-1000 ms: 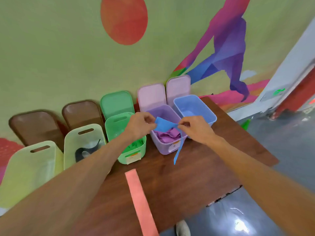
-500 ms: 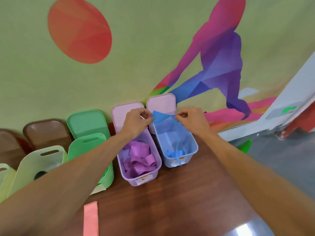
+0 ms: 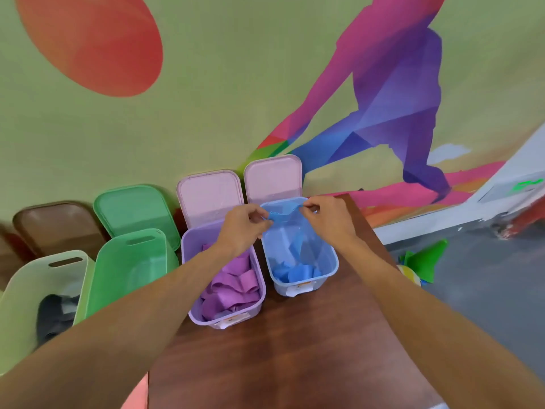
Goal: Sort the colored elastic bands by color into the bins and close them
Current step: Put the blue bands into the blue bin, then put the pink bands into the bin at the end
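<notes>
While both hands hover over the back of the blue bin (image 3: 300, 278), the left hand (image 3: 243, 228) and the right hand (image 3: 327, 219) each pinch one end of a blue band (image 3: 278, 216), fingers clamped on it, so it spans the gap between them above the bin's rear rim. Below it, more blue bands (image 3: 296, 271) lie in the bin. Just to the left, touching or nearly so, the purple bin (image 3: 225, 315) holds purple bands (image 3: 233, 286). Both lids stand open against the wall on the table (image 3: 295, 349).
</notes>
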Available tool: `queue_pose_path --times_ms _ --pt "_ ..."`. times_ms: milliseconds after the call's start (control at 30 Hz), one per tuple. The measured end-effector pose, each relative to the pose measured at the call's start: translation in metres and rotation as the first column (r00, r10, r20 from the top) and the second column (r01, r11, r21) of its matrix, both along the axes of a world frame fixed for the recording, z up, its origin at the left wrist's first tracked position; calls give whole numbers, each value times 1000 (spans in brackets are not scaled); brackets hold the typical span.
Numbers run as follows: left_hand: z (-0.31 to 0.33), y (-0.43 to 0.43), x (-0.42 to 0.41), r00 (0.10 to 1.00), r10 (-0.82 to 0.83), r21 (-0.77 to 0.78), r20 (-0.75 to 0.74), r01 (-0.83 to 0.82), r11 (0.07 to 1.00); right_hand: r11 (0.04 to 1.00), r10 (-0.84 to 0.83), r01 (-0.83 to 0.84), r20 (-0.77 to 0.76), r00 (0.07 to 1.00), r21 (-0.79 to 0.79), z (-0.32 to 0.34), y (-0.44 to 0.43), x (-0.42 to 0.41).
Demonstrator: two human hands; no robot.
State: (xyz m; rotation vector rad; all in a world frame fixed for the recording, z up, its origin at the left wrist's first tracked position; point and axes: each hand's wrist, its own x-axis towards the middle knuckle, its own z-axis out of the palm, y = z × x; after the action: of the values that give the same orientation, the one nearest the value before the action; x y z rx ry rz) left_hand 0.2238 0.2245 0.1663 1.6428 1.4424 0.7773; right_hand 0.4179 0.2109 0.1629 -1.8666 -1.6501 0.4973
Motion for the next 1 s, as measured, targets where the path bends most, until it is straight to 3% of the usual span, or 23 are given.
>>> queue_pose_path --times_ms 300,433,600,867,1000 --pt "-41 -21 -14 959 -194 -222 -208 147 964 914 33 -22 19 999 -405 -42 -29 -3" --pt "-38 -38 -36 940 -259 -241 -220 205 949 906 66 -58 5 998 -419 -47 -43 -19" --pt "-29 -63 -87 975 -201 -261 -91 172 950 884 185 -181 -34 982 -430 -44 -66 -61" --pt "-28 -123 -200 962 -214 -203 -171 178 963 857 296 -264 3 955 -443 -25 -118 -164" --pt "-37 -172 -266 980 -157 -218 -120 128 967 810 375 -339 -23 927 -479 -19 -155 -233"
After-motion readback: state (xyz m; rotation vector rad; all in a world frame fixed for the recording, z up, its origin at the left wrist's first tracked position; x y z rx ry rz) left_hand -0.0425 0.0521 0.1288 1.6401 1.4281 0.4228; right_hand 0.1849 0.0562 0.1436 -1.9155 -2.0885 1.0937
